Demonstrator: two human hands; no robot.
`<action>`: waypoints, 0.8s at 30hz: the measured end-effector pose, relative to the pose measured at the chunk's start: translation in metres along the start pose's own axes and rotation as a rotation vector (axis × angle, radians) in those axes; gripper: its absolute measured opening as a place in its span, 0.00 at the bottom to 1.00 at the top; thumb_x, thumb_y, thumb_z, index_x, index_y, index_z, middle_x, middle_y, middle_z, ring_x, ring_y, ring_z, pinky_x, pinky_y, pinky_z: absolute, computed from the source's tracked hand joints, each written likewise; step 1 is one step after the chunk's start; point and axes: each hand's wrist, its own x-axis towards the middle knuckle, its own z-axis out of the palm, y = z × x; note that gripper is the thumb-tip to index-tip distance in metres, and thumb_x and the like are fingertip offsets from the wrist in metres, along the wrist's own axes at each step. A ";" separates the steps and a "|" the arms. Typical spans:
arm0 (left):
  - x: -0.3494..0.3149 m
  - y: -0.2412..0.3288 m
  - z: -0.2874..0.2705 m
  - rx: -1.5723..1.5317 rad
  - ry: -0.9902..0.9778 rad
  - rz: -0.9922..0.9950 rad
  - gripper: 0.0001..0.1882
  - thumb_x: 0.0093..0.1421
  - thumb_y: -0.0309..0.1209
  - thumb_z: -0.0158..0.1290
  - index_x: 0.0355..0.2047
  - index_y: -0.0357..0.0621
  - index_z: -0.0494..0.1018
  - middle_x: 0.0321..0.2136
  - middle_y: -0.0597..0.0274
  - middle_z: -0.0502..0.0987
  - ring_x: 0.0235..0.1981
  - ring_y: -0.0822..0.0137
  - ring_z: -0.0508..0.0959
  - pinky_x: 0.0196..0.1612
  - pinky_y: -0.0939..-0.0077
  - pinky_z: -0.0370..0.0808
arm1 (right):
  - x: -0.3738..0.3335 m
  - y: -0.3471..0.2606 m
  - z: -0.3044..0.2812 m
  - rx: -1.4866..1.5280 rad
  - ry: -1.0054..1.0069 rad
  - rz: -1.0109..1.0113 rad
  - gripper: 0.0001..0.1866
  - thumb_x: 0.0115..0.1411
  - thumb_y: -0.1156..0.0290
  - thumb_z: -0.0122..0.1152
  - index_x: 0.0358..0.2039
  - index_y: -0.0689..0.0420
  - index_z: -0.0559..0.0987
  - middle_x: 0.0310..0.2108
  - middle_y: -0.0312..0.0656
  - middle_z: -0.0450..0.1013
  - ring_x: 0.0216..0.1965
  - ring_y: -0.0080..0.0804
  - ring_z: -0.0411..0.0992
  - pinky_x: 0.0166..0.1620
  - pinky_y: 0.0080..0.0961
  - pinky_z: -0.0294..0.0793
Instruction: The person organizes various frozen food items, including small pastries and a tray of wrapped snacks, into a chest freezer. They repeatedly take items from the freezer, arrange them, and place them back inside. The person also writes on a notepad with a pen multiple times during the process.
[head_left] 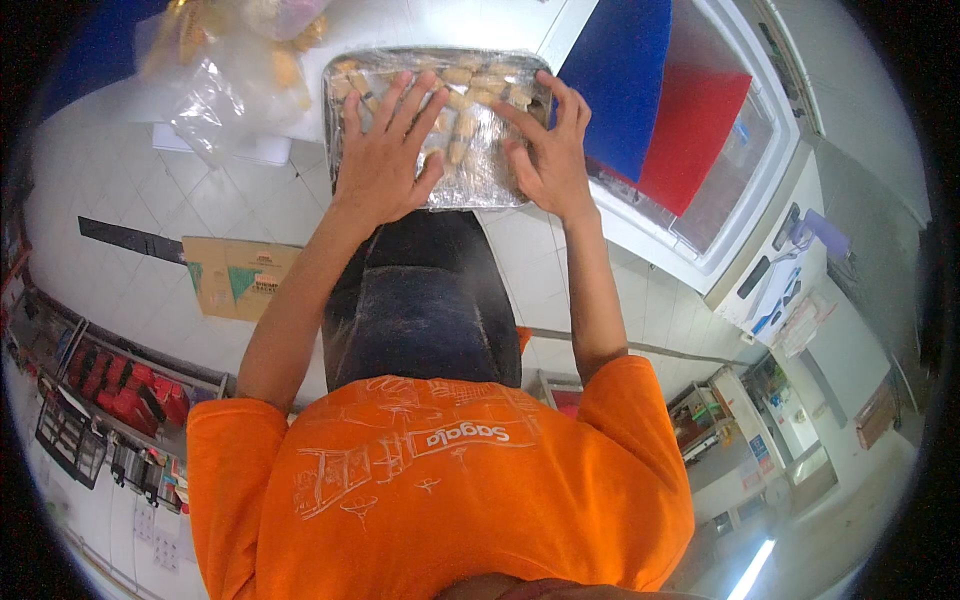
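- In the head view, the tray [480, 197] is at the top middle of the frame, with shiny clear wrap [482, 165] over it and light brown food pieces [462, 132] under the wrap
- The left hand [382, 165] is on the left part of the tray, with its fingers long and spread out on top of the wrap, not holding on to anything
- The right hand [550, 165] is at the right side of the tray, with its fingers bent and its thumb apart from them, and no pinch shows
- The tray looks stiff and thin, so it may be light, but the food must add some weight
- The wrap looks soft, slick and easy to tear, and the food under it may squash if pushed hard
- The best place to hold looks like the hard rim, one hand on the left edge and one on the right
- Clear plastic bags [212, 105] sit at the upper left of the frame, and a blue sheet [620, 80] and a red sheet [695, 145] stand at the upper right
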 end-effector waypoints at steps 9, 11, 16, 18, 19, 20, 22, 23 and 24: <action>0.001 0.001 0.001 -0.011 0.070 0.001 0.40 0.61 0.45 0.53 0.74 0.53 0.60 0.75 0.62 0.57 0.75 0.59 0.55 0.69 0.28 0.46 | 0.023 -0.001 -0.005 -0.099 0.113 -0.061 0.31 0.52 0.58 0.64 0.59 0.46 0.79 0.66 0.52 0.61 0.64 0.60 0.56 0.64 0.57 0.61; 0.003 0.002 0.000 -0.008 0.070 -0.003 0.42 0.59 0.45 0.54 0.74 0.53 0.60 0.74 0.61 0.58 0.75 0.57 0.55 0.69 0.27 0.46 | 0.032 0.003 -0.004 -0.125 0.100 -0.065 0.32 0.52 0.57 0.64 0.60 0.44 0.79 0.66 0.53 0.61 0.65 0.60 0.56 0.64 0.56 0.62; 0.005 0.005 0.001 -0.016 0.080 0.001 0.45 0.56 0.45 0.56 0.74 0.54 0.58 0.74 0.60 0.57 0.74 0.52 0.55 0.68 0.22 0.46 | 0.032 0.010 0.004 -0.173 0.069 -0.078 0.32 0.52 0.57 0.64 0.60 0.42 0.78 0.66 0.54 0.61 0.66 0.62 0.56 0.63 0.57 0.63; 0.005 0.005 0.003 -0.025 0.085 -0.002 0.45 0.56 0.45 0.56 0.75 0.54 0.57 0.74 0.60 0.57 0.74 0.52 0.55 0.68 0.22 0.46 | 0.031 0.011 0.002 -0.201 0.056 -0.083 0.32 0.52 0.57 0.64 0.60 0.42 0.79 0.66 0.54 0.61 0.66 0.62 0.57 0.63 0.57 0.64; 0.004 0.004 0.003 -0.030 0.086 -0.005 0.46 0.56 0.45 0.56 0.75 0.54 0.57 0.74 0.60 0.56 0.74 0.52 0.55 0.68 0.22 0.46 | 0.032 0.009 -0.001 -0.196 0.052 -0.083 0.31 0.52 0.57 0.64 0.60 0.42 0.79 0.66 0.54 0.61 0.66 0.62 0.57 0.63 0.57 0.64; 0.004 0.005 0.004 -0.032 0.085 -0.007 0.46 0.56 0.45 0.56 0.75 0.54 0.56 0.74 0.60 0.56 0.74 0.53 0.55 0.68 0.22 0.46 | 0.032 0.007 -0.003 -0.191 0.048 -0.083 0.31 0.52 0.57 0.64 0.60 0.42 0.79 0.67 0.54 0.60 0.66 0.63 0.57 0.63 0.57 0.64; 0.003 0.004 0.004 -0.035 0.082 -0.013 0.47 0.56 0.46 0.56 0.75 0.55 0.56 0.74 0.60 0.56 0.75 0.53 0.55 0.68 0.22 0.46 | 0.024 0.009 -0.006 -0.160 0.026 -0.070 0.27 0.54 0.57 0.63 0.57 0.41 0.81 0.68 0.54 0.61 0.67 0.61 0.56 0.66 0.56 0.62; 0.003 0.004 0.006 -0.038 0.088 -0.010 0.47 0.55 0.46 0.56 0.75 0.55 0.56 0.74 0.60 0.56 0.75 0.53 0.55 0.68 0.22 0.46 | 0.021 0.009 -0.007 -0.144 0.014 -0.064 0.25 0.56 0.57 0.63 0.56 0.41 0.82 0.68 0.53 0.61 0.67 0.61 0.55 0.67 0.56 0.61; 0.004 0.003 0.007 -0.042 0.094 -0.007 0.47 0.55 0.46 0.56 0.75 0.55 0.56 0.74 0.61 0.56 0.75 0.53 0.54 0.68 0.22 0.46 | 0.019 0.008 -0.007 -0.154 0.009 -0.048 0.25 0.56 0.57 0.63 0.55 0.41 0.83 0.68 0.53 0.60 0.68 0.61 0.55 0.67 0.56 0.60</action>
